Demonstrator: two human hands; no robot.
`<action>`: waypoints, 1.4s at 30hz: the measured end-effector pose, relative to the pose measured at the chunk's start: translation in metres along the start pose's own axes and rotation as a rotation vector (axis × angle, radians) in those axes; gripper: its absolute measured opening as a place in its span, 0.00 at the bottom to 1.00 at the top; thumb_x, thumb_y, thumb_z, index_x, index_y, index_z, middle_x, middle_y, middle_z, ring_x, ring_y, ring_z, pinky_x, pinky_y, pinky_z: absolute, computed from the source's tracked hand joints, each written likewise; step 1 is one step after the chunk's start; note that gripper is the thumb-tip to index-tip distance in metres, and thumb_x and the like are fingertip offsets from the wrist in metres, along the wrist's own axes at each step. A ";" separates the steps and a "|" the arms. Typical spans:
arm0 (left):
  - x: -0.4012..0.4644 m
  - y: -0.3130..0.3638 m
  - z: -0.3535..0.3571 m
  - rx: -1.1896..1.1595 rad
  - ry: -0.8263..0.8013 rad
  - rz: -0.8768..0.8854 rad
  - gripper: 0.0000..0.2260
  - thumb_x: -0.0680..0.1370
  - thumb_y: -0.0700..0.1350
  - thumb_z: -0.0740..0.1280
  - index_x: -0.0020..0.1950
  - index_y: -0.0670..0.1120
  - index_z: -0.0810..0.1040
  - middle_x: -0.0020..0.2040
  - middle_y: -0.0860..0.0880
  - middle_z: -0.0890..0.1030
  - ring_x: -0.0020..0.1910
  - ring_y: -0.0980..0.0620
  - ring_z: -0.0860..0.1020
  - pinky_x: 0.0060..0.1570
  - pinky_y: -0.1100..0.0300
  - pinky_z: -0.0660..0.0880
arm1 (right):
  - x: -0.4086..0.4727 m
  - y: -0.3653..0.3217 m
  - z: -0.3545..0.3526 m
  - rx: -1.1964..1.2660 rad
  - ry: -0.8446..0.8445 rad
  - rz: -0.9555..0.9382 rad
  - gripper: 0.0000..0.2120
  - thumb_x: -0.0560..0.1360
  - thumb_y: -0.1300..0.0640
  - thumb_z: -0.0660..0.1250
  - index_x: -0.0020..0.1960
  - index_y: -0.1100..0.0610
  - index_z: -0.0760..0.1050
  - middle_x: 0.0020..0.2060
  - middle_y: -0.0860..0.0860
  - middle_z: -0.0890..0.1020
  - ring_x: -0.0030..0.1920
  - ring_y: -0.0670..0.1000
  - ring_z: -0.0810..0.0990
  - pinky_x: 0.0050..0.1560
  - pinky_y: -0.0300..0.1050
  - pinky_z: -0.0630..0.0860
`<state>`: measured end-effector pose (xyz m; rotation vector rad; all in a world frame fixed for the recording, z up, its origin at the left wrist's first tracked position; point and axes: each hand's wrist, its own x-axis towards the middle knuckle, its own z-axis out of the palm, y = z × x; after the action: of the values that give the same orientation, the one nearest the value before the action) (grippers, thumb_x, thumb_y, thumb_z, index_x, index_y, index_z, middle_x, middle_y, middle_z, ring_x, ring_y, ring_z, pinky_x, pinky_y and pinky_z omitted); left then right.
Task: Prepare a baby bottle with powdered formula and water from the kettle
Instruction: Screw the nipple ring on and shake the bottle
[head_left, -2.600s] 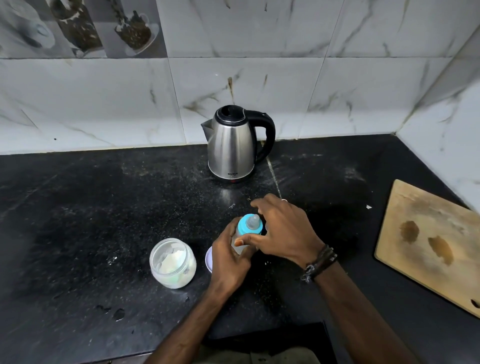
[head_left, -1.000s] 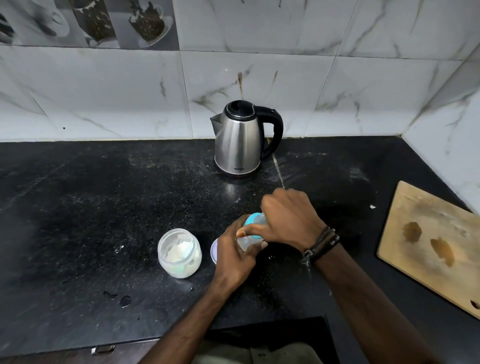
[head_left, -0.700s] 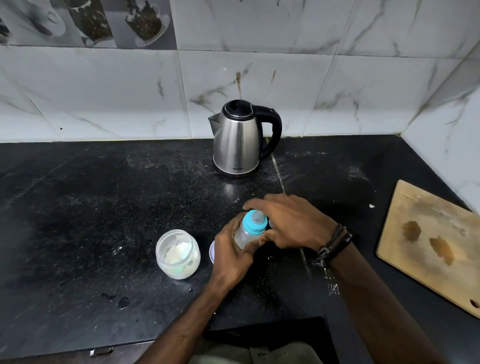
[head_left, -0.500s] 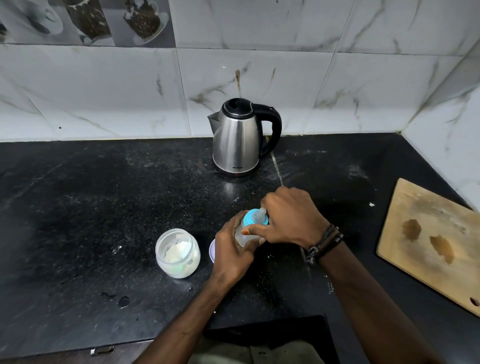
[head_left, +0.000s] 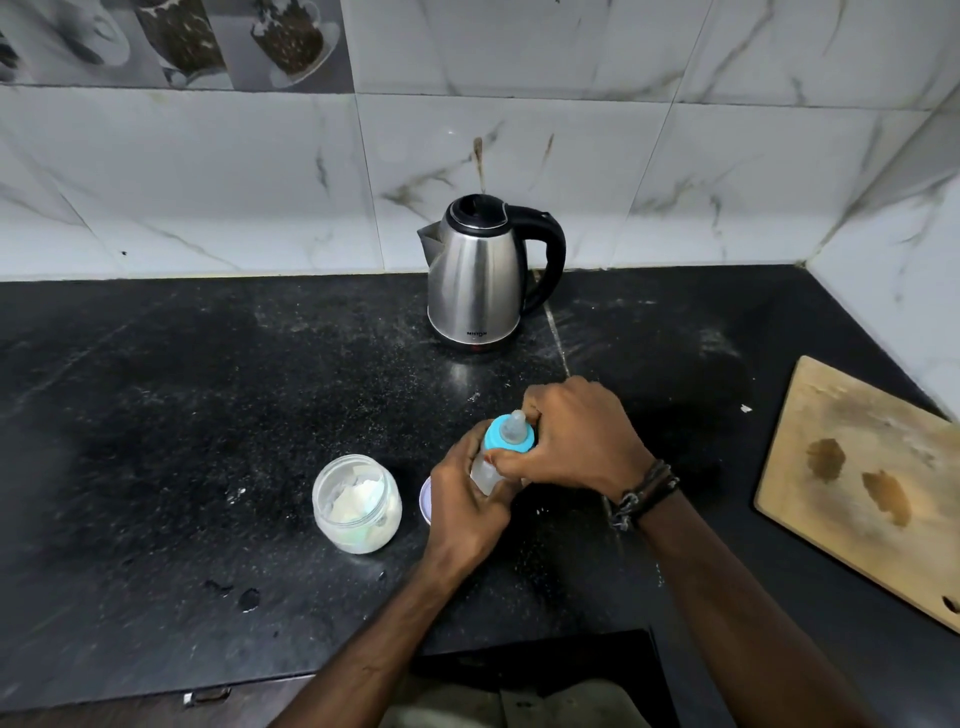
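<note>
A small clear baby bottle (head_left: 485, 470) with a blue collar and a clear teat (head_left: 511, 431) stands tilted near the middle of the black counter. My left hand (head_left: 462, 499) grips the bottle's body from the left. My right hand (head_left: 576, 436) grips the blue collar from the right, thumb and fingers curled round it. An open glass jar of white powder (head_left: 357, 503) sits to the left of my hands. The steel kettle (head_left: 478, 278) with a black handle stands at the back against the wall, lid closed.
A pale round lid (head_left: 425, 501) lies on the counter, mostly hidden behind my left hand. A wooden cutting board (head_left: 862, 478) lies at the right. Tiled walls close off the back and the right corner. The counter (head_left: 182, 415) is dusted with powder.
My right hand has shifted its hold round the blue collar between frames, lifting off and closing on it again. The bottle stays in my left hand, and its teat now shows.
</note>
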<state>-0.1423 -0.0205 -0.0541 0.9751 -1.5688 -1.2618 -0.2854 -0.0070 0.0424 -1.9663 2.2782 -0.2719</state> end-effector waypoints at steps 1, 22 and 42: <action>0.000 -0.002 0.000 -0.002 0.014 -0.009 0.27 0.71 0.30 0.75 0.63 0.54 0.80 0.56 0.55 0.86 0.57 0.56 0.84 0.59 0.58 0.79 | -0.001 -0.002 0.003 -0.038 0.026 0.027 0.30 0.62 0.25 0.68 0.35 0.53 0.71 0.36 0.51 0.81 0.40 0.53 0.80 0.38 0.44 0.68; 0.001 -0.008 0.002 0.044 0.118 0.014 0.26 0.70 0.34 0.67 0.68 0.45 0.77 0.60 0.48 0.85 0.61 0.48 0.83 0.62 0.41 0.79 | -0.019 -0.012 0.030 0.488 0.187 0.038 0.38 0.64 0.53 0.78 0.71 0.49 0.68 0.56 0.43 0.85 0.54 0.49 0.83 0.63 0.43 0.68; 0.003 -0.015 0.006 0.136 0.161 -0.011 0.22 0.70 0.45 0.73 0.65 0.53 0.79 0.59 0.56 0.85 0.59 0.55 0.83 0.60 0.49 0.80 | -0.019 -0.001 0.042 0.879 0.281 0.190 0.38 0.63 0.41 0.79 0.68 0.50 0.70 0.53 0.46 0.85 0.53 0.41 0.83 0.60 0.46 0.79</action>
<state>-0.1483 -0.0239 -0.0693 1.1434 -1.5403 -1.0666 -0.2727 0.0095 0.0008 -1.2966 1.9213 -1.3211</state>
